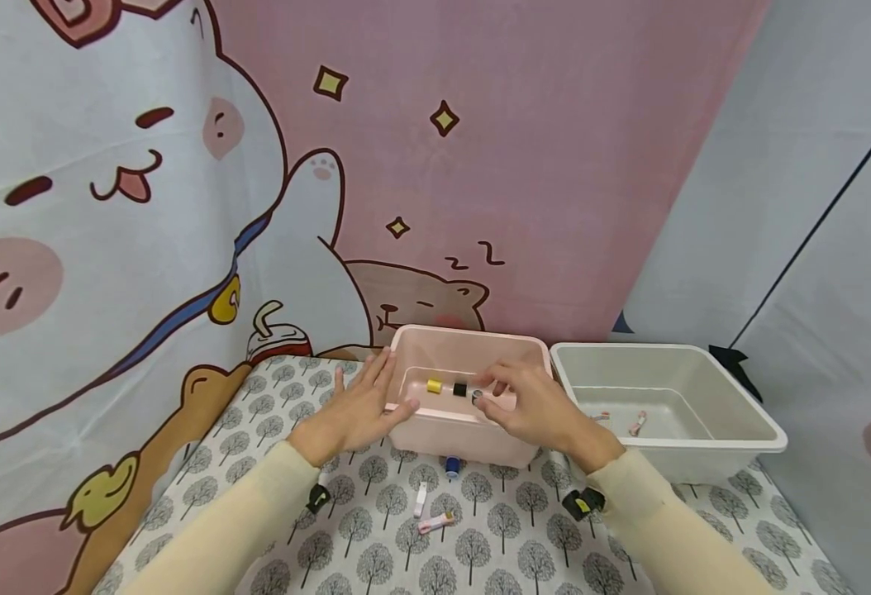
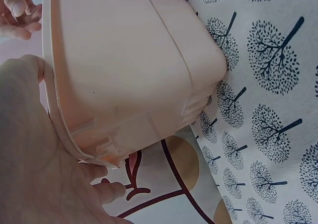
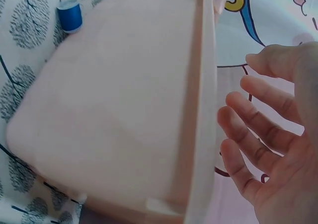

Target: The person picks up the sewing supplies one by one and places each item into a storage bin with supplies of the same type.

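A pink plastic bin [image 1: 443,431] stands on the table, with a yellow spool [image 1: 433,386], a black spool [image 1: 459,389] and a grey spool [image 1: 477,397] lined up inside it. My left hand [image 1: 354,413] rests on its left front corner, thumb at the front rim and the other fingers straight along the left side. Over the bin's right half hovers my right hand [image 1: 528,405], fingertips close by the grey spool. In the right wrist view that hand [image 3: 273,129] shows loosely bent, spread fingers with nothing between them. A blue thread spool [image 3: 69,16] stands in front of the bin.
To the right, a grey-white bin [image 1: 673,446] holds a small pinkish piece [image 1: 637,424] and another like it. A small white piece [image 1: 421,499] and a pink patterned piece [image 1: 435,522] lie on the tree-print cloth [image 1: 376,562]. A cartoon curtain [image 1: 540,165] hangs behind.
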`<state>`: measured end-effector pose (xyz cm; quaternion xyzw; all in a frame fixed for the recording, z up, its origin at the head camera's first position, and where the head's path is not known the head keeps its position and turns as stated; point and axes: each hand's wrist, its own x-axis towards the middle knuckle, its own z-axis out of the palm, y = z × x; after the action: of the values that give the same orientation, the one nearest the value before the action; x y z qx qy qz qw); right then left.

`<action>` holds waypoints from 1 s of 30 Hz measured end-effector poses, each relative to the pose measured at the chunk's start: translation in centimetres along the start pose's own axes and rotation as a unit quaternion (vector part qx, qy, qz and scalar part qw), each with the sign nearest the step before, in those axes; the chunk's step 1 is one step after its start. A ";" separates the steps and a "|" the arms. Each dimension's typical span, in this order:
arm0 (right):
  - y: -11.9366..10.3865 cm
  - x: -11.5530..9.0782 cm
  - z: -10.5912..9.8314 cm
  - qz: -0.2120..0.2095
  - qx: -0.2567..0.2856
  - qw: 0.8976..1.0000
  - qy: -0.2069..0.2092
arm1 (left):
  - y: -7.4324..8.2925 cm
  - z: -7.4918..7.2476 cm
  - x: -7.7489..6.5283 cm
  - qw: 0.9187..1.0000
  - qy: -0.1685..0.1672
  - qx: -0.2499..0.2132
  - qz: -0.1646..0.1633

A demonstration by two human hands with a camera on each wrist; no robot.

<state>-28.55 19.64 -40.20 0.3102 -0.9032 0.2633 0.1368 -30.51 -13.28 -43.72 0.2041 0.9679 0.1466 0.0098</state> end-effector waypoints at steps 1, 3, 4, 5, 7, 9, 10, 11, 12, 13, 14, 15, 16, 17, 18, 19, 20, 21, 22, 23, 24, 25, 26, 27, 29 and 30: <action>-0.1 -0.2 0.2 -0.002 0.000 1.000 0.001 | 0.0 0.0 0.0 1.000 -0.002 0.001 -0.002; -0.2 -0.7 0.6 -0.007 0.002 1.000 0.004 | 0.0 0.0 0.0 1.000 -0.003 0.000 -0.002; -0.3 -0.9 0.8 -0.009 0.003 1.000 0.006 | 0.0 0.0 0.0 1.000 -0.004 0.001 -0.003; -0.4 -1.1 0.9 -0.012 0.003 1.000 0.008 | 0.0 0.0 0.0 1.000 -0.005 0.002 -0.004; -0.5 -1.5 1.2 -0.018 0.006 1.000 0.012 | 0.0 0.0 0.0 1.000 -0.005 0.001 -0.004; -0.7 -1.8 1.4 -0.024 0.008 1.000 0.017 | 0.0 0.0 0.1 1.000 -0.004 0.001 -0.003; -0.8 -1.9 1.5 -0.028 0.010 0.999 0.019 | 0.0 0.0 0.1 1.000 -0.004 0.000 -0.004; -0.9 -2.0 1.6 -0.033 0.010 0.999 0.021 | 0.0 0.0 0.1 1.000 -0.004 0.000 -0.004; -1.0 -2.1 1.7 -0.038 0.009 0.999 0.024 | 0.0 0.0 0.1 1.000 -0.003 -0.001 -0.004; -1.1 -2.3 1.8 -0.043 0.011 0.999 0.027 | 0.0 0.0 0.1 1.000 -0.004 -0.001 -0.004; -1.1 -2.4 1.9 -0.049 0.013 0.998 0.030 | 0.0 0.0 0.1 1.000 -0.004 -0.001 -0.004; -1.2 -2.5 2.0 -0.054 0.015 0.998 0.033 | 0.0 0.0 0.1 1.000 -0.004 -0.001 -0.004; -1.3 -2.6 2.1 -0.058 0.019 0.998 0.034 | 0.0 0.0 0.0 1.000 -0.005 -0.001 -0.003; -1.3 -2.8 2.3 -0.062 0.024 0.997 0.035 | 0.0 0.0 0.0 1.000 -0.005 -0.002 -0.003; -1.4 -2.9 2.3 -0.064 0.031 0.997 0.035 | 0.0 0.0 0.0 1.000 -0.004 -0.003 -0.003; -1.5 -3.1 2.4 -0.067 0.039 0.996 0.033 | 0.0 0.0 0.0 1.000 -0.005 -0.003 -0.003; -1.6 -3.2 2.5 -0.068 0.042 0.996 0.032 | 0.1 -0.1 0.0 1.000 -0.005 -0.003 -0.004; -1.7 -3.4 2.6 -0.069 0.044 0.996 0.031 | 0.1 -0.1 0.0 1.000 -0.006 -0.004 -0.004; -1.8 -3.5 2.7 -0.069 0.044 0.996 0.031 | 0.1 -0.1 0.0 1.000 -0.006 -0.004 -0.005; -1.9 -3.7 2.8 -0.069 0.042 0.996 0.031 | 0.1 -0.1 0.0 1.000 -0.007 -0.004 -0.006; -2.0 -3.9 2.9 -0.066 0.038 0.997 0.031 | 0.1 -0.1 0.0 1.000 -0.007 -0.004 -0.006; -2.1 -4.0 3.0 -0.066 0.034 0.997 0.031 | 0.1 -0.1 0.0 1.000 -0.007 -0.004 -0.006; -2.2 -4.2 3.1 -0.066 0.029 0.997 0.032 | 0.1 -0.1 0.0 1.000 -0.007 -0.004 -0.006; -2.2 -4.3 3.3 -0.067 0.026 0.997 0.033 | 0.1 -0.1 0.0 1.000 -0.007 -0.004 -0.005; -2.3 -4.6 3.5 -0.070 0.022 0.997 0.034 | 0.1 -0.1 -0.1 1.000 -0.005 -0.005 -0.003; -2.4 -4.7 3.6 -0.073 0.019 0.996 0.035 | 0.1 -0.1 -0.1 1.000 -0.004 -0.006 -0.002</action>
<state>-23.76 18.33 -44.18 0.3687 -0.8673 0.2808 0.1815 -30.44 -13.28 -43.56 0.2025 0.9674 0.1513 0.0154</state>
